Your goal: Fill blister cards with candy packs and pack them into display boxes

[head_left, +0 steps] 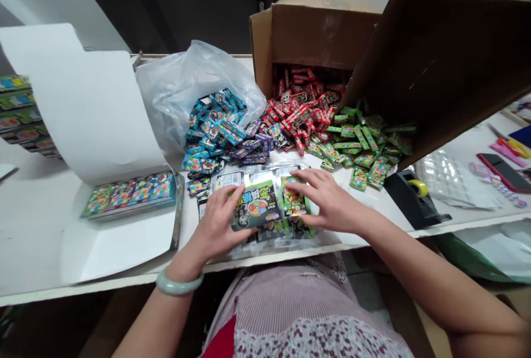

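Printed packets [258,203], dark green and black, lie in a loose stack at the front of a white table [365,239], directly under both hands. The left hand [215,228] lays its fingers [236,195] together over the left side of one packet; its thumb is hidden, so a clamp cannot be made out. The right hand [327,200] rests with fingers [302,176] slightly apart across the stack. The small print is too blurred to read. A smooth, pale jade bangle [179,283] circles the left wrist. Just above, heaps of small blue, red and green boxes [298,120] spill from a cardboard carton [315,31], whose large flap is cut off at upper right. A crinkled clear plastic bag [194,92] sits left of them, a folded white card [95,114] at left, and a black tape dispenser [415,197] at right.
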The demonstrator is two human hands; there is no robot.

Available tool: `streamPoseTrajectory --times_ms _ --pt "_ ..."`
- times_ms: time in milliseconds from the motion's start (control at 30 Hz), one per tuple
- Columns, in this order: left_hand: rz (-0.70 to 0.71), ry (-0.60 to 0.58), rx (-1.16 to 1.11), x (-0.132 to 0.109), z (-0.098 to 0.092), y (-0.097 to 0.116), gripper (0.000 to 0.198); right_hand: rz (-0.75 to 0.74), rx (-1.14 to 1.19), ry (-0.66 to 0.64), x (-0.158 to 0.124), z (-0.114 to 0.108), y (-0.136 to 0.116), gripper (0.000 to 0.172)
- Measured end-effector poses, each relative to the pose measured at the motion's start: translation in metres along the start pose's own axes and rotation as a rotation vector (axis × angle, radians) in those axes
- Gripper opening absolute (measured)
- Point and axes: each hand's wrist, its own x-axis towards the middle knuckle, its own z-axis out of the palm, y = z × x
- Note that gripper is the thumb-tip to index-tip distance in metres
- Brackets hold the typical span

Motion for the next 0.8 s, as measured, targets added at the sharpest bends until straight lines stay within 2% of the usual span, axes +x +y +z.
streamPoseTrajectory --times_ms 133,233,467,600,667,800 --pt "0.076 -0.026 -0.028 0.003 0.0 0.002 0.091 -0.125 0.001 -0.178 0.005 -0.006 -0.003 0.062" --pt "0.088 -0.06 -0.055 0.003 0.001 0.005 0.093 -0.137 0.023 -0.225 0.01 -0.008 0.0 0.06" --pt "0.033 -0.076 -0.111 0.006 0.001 0.007 0.093 -0.064 0.05 -0.158 0.012 -0.013 0.005 0.06" --pt "0.008 -0.021 -0.122 0.005 0.0 0.005 0.093 0.0 -0.029 0.043 0.008 -0.018 0.004 0.052" --pt "0.003 -0.011 -0.132 0.005 0.0 0.004 0.094 0.014 -0.075 0.102 0.007 -0.017 0.0 0.05" --pt "0.019 0.011 -0.115 0.003 0.003 0.007 0.098 -0.032 -0.09 0.017 0.005 -0.01 -0.007 0.05"
